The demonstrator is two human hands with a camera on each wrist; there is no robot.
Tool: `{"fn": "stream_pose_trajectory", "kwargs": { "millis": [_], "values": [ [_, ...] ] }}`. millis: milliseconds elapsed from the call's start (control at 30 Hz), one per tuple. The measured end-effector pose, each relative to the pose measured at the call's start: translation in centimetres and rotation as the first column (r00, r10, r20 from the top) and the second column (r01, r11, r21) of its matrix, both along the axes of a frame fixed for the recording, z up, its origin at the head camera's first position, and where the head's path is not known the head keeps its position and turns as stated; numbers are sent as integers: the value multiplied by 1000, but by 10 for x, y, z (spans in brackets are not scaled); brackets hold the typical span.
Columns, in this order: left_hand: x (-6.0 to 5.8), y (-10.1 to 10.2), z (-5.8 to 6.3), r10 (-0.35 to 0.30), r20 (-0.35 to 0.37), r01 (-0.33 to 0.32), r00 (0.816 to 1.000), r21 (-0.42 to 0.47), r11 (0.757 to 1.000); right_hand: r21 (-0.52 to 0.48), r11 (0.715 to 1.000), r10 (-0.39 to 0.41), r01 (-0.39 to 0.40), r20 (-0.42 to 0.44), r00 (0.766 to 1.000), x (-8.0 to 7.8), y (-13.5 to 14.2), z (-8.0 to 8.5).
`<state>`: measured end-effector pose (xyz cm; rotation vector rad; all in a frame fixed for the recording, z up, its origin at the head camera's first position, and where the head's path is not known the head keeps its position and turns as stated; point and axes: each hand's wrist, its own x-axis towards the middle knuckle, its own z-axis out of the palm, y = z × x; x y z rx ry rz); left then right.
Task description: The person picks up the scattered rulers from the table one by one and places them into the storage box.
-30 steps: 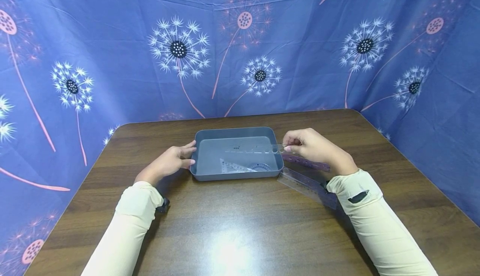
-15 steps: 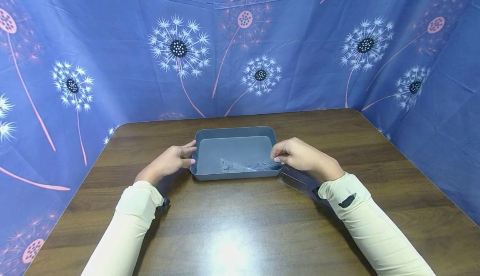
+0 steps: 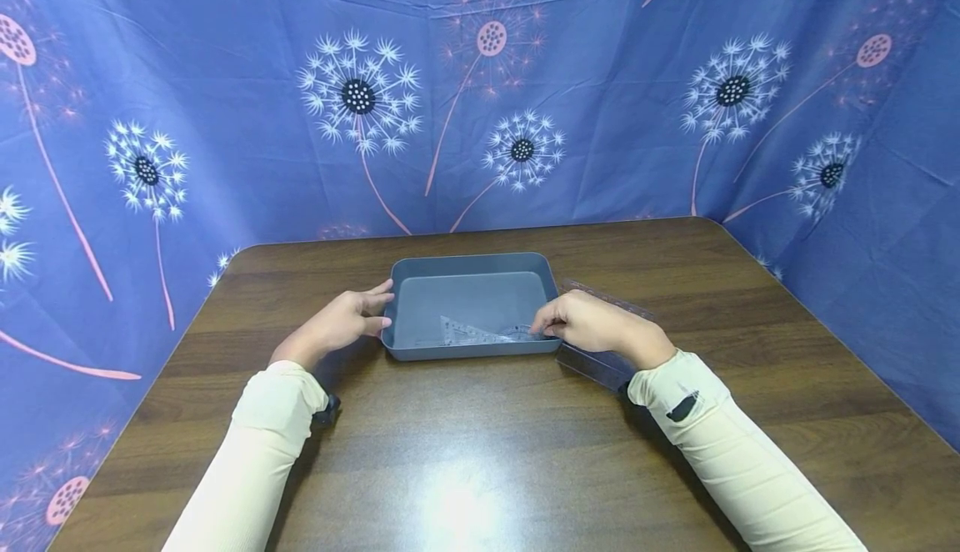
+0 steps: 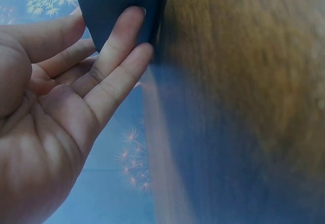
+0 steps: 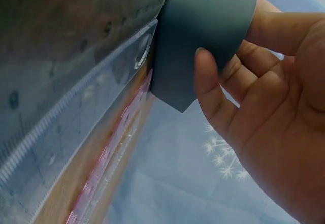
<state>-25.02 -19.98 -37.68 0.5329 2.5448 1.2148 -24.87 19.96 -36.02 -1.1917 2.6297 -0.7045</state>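
Observation:
A grey rectangular tray [image 3: 471, 265] stands on the wooden table. My left hand [image 3: 333, 324] rests its extended fingers against the tray's left end, and two fingertips touch the outer wall in the left wrist view. My right hand [image 3: 596, 323] reaches over the right end, fingertips pinched low inside the front right corner on the end of a clear ruler, mostly hidden there. One finger [image 5: 207, 74] lies on the outside of the wall. Inside, a clear set square [image 3: 459, 332] lies near the front wall, and a clear protractor [image 3: 517, 330] sits beside my fingertips.
Right of the tray, a purple-pink ruler [image 3: 611, 298] lies on the table, partly behind my right hand. Another clear ruler [image 5: 66, 112] lies nearer, partly under my right wrist. A blue dandelion-print cloth [image 3: 480, 118] hangs along the table's back and sides.
My right hand has brought the clear ruler from above the tray down and left, toward its front wall. My left hand has stayed at the left end.

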Motion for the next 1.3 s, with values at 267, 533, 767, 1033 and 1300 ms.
{"fn": "stream_pose_trajectory", "kwargs": {
  "millis": [267,533,767,1033,1300],
  "values": [
    [1,1,1,-11,-18,11,1000,1,1000,92,996,-10,5,50,999,2,-1,0],
    [3,1,1,-13,-10,13,1000,10,1000,147,989,0,-13,89,996,6,-4,0],
    [1,1,1,-12,-14,13,1000,4,1000,141,989,27,-37,76,997,7,-4,0],
    [2,1,1,-11,-17,11,1000,0,1000,134,989,50,-60,79,996,7,-3,1],
    [2,2,1,-11,-22,11,1000,3,1000,109,993,35,-42,65,997,8,-1,6]
  ]
}}
